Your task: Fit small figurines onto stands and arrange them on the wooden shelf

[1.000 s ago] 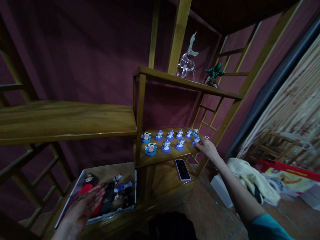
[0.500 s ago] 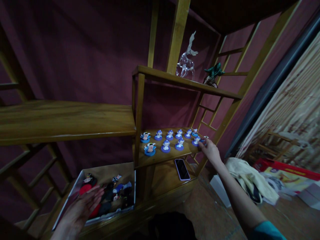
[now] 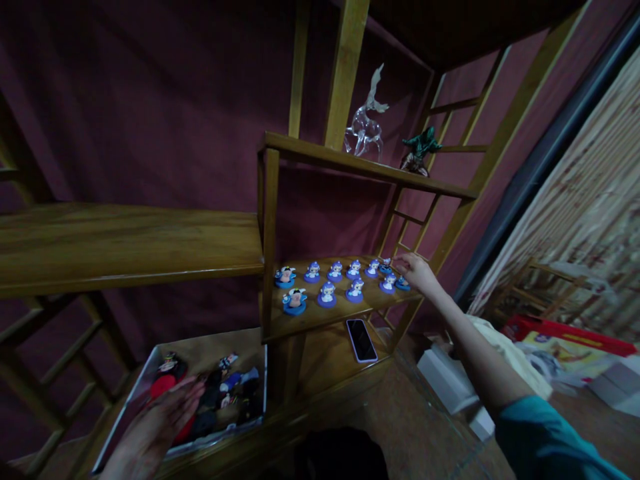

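My right hand (image 3: pixel 413 270) is at the right end of the small shelf, fingers stretched out and nothing visible in them. Just below it stands a blue-based figurine (image 3: pixel 403 283), and another blue-based figurine (image 3: pixel 385 265) is close to the fingertips. Purple-based figurines (image 3: pixel 327 294) stand in two rows on the shelf, with pink-and-blue figurines (image 3: pixel 295 301) at the left end. Over the left part of an open box (image 3: pixel 264 373), my left hand (image 3: pixel 170 413) lies palm up, open and holding nothing. Dark, red and blue figurines (image 3: pixel 230 381) are heaped in the box.
A phone (image 3: pixel 362 341) lies on the board beneath the figurine shelf. Above are a clear deer ornament (image 3: pixel 367 123) and a green-cloaked figure (image 3: pixel 423 150). A wooden post (image 3: pixel 270 247) divides the shelves. White boxes (image 3: pixel 445 377) and a red package (image 3: pixel 570 340) sit at right.
My right hand has let go of the blue-based figurine at the front right and risen slightly toward the back. The view has shifted a little. My left hand stays over the box.
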Demonstrator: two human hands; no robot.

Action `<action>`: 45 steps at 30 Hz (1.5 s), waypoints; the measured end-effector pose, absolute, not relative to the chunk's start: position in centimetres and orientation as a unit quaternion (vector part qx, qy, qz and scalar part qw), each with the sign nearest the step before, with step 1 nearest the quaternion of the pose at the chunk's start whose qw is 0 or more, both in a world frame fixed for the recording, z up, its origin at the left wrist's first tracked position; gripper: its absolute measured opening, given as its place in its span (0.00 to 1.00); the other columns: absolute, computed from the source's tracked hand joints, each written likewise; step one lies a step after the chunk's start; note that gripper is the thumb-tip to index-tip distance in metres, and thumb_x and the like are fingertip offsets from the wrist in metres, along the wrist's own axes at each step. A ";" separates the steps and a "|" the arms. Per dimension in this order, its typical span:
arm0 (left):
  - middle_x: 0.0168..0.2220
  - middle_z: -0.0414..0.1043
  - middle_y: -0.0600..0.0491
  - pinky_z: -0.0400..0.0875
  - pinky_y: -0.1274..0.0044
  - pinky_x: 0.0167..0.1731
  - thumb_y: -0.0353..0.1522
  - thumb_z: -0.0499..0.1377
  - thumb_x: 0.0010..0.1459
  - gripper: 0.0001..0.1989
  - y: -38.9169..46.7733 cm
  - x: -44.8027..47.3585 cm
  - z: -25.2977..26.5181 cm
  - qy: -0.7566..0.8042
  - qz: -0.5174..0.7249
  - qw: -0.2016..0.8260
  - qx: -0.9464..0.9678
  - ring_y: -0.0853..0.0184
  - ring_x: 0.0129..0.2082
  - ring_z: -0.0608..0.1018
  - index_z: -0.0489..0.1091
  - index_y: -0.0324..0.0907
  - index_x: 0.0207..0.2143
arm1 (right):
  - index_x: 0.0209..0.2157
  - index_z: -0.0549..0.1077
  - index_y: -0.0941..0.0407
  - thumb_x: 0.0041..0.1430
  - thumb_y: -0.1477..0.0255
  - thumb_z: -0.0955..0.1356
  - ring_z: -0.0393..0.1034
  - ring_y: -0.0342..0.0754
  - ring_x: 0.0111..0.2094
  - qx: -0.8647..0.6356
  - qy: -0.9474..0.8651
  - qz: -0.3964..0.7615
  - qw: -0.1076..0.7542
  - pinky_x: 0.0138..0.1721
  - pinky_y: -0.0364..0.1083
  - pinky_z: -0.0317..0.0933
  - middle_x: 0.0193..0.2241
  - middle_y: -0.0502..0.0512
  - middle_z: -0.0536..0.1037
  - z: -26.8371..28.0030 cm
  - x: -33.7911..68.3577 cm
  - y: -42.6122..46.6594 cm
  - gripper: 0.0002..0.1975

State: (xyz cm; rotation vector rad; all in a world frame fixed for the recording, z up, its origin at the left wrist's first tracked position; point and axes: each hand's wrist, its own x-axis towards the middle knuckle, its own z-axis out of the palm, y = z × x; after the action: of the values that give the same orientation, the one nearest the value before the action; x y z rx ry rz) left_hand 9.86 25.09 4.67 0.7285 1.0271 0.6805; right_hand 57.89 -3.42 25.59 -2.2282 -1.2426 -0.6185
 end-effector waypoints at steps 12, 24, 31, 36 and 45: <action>0.33 0.76 0.48 0.74 0.82 0.31 0.18 0.56 0.48 0.16 25.2 10.0 4.6 0.470 0.318 0.750 0.341 0.68 0.32 0.79 0.69 0.36 0.40 | 0.42 0.74 0.56 0.47 0.75 0.68 0.71 0.45 0.36 -0.916 -0.379 -0.025 0.130 0.36 0.39 0.62 0.35 0.51 0.79 27.0 62.2 2.0 0.17; 0.33 0.76 0.48 0.74 0.81 0.30 0.18 0.55 0.50 0.14 24.9 10.0 5.2 0.470 0.313 0.755 0.333 0.68 0.31 0.79 0.68 0.36 0.40 | 0.32 0.77 0.60 0.45 0.74 0.67 0.70 0.46 0.28 -0.932 -0.360 -0.014 0.029 0.27 0.40 0.59 0.26 0.56 0.77 27.2 62.3 1.8 0.10; 0.33 0.76 0.48 0.75 0.81 0.29 0.19 0.55 0.51 0.15 24.9 10.1 5.2 0.474 0.320 0.754 0.323 0.68 0.31 0.79 0.69 0.36 0.42 | 0.40 0.75 0.57 0.47 0.75 0.66 0.71 0.47 0.33 -0.916 -0.398 -0.027 0.046 0.33 0.40 0.62 0.33 0.55 0.79 28.9 60.6 2.0 0.16; 0.33 0.76 0.48 0.74 0.82 0.29 0.19 0.54 0.51 0.15 24.6 10.0 5.6 0.477 0.322 0.750 0.327 0.69 0.31 0.79 0.69 0.36 0.42 | 0.45 0.72 0.55 0.46 0.73 0.68 0.71 0.45 0.36 -0.865 -0.487 0.048 0.114 0.38 0.39 0.63 0.38 0.51 0.78 29.7 59.3 3.2 0.21; 0.33 0.76 0.47 0.74 0.82 0.29 0.19 0.55 0.50 0.15 25.0 10.1 5.2 0.472 0.329 0.752 0.321 0.69 0.31 0.79 0.69 0.36 0.41 | 0.39 0.75 0.56 0.42 0.76 0.69 0.70 0.44 0.33 -0.870 -0.480 0.061 0.091 0.33 0.38 0.62 0.31 0.49 0.78 27.6 59.8 5.3 0.17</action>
State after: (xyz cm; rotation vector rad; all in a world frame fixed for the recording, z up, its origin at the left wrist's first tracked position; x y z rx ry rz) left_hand 10.12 24.98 5.23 0.7001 1.0298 0.7191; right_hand 59.81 5.26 27.56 -2.5870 -1.4270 0.1827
